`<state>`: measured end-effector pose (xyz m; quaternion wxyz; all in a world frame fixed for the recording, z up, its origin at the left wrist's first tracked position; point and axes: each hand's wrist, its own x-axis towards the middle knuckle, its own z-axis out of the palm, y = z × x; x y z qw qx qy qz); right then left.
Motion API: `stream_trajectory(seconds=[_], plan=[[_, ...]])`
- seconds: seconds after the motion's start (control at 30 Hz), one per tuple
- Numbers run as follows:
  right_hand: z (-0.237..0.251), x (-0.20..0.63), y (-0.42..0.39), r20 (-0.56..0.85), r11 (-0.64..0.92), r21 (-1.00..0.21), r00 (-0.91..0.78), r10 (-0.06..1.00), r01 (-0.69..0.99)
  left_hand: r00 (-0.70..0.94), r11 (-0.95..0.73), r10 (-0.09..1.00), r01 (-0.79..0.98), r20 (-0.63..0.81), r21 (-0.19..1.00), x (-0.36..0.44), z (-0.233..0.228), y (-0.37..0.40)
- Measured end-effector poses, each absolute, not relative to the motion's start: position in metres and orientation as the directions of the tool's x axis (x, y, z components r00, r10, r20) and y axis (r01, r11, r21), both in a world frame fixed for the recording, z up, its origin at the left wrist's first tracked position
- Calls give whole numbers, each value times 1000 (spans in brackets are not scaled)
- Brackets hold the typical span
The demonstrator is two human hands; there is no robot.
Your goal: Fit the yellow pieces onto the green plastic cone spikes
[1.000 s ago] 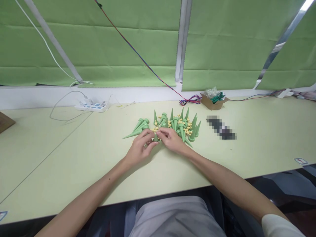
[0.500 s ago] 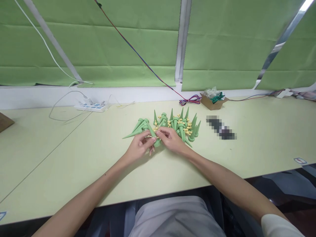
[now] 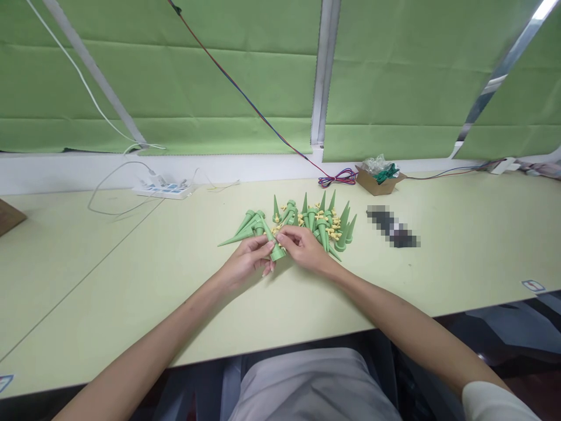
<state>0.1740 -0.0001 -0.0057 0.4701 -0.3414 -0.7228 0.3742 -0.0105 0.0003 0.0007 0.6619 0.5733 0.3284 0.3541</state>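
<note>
My left hand [image 3: 246, 262] grips a green plastic cone spike [image 3: 272, 242] by its wide end, its tip pointing up and away. My right hand [image 3: 302, 247] touches the same spike from the right, fingertips pinched near a small yellow piece at its mouth. Just behind my hands lies a pile of green cone spikes with small yellow parts [image 3: 322, 225]. A few more green spikes [image 3: 245, 227] lie flat to the left of the pile on the pale green table [image 3: 131, 280].
A white power strip [image 3: 163, 189] with cables sits at the back left. A small cardboard box [image 3: 377, 178] of dark green parts and a coil of coloured wire [image 3: 337, 178] stand at the back right. A blurred dark object [image 3: 393, 227] lies right of the pile.
My left hand has lifted one green spike out from the table and tilted it upward; my right hand stays at its mouth. The pile has not shifted.
</note>
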Motion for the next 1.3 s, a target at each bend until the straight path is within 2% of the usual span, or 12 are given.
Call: stream_trajectory(seconds=[0.23, 0.47, 0.53, 0.63, 0.73, 0.97, 1.17, 1.23, 1.3], plan=[[-10, 173, 4, 441, 495, -854, -285, 851, 159, 489, 21, 872, -76, 19, 997, -10, 5, -1], [-8, 173, 4, 458, 502, -854, -265, 849, 133, 480, 37, 877, -138, 34, 990, -9, 6, -1], [-7, 173, 3, 477, 529, -828, -264, 838, 187, 476, 8, 878, -112, 46, 994, -10, 5, 0], [-5, 175, 2, 485, 553, -788, -279, 829, 272, 474, -135, 874, 29, 105, 990, -11, 6, -1], [-3, 175, 0, 480, 559, -765, -296, 826, 319, 461, -288, 869, 173, 181, 942, -12, 8, -3], [-4, 173, 0, 465, 546, -755, -289, 837, 364, 415, -458, 850, 279, 324, 844, -13, -1, -3], [-5, 171, 1, 423, 488, -792, -247, 872, 368, 433, -754, 656, 386, 618, 531, -14, -8, 0], [-5, 171, 2, 414, 475, -799, -236, 879, 369, 443, -775, 630, 407, 638, 483, -13, -9, 0], [-5, 170, 3, 417, 469, -805, -214, 883, 364, 429, -763, 644, 427, 633, 486, -13, -9, 1]])
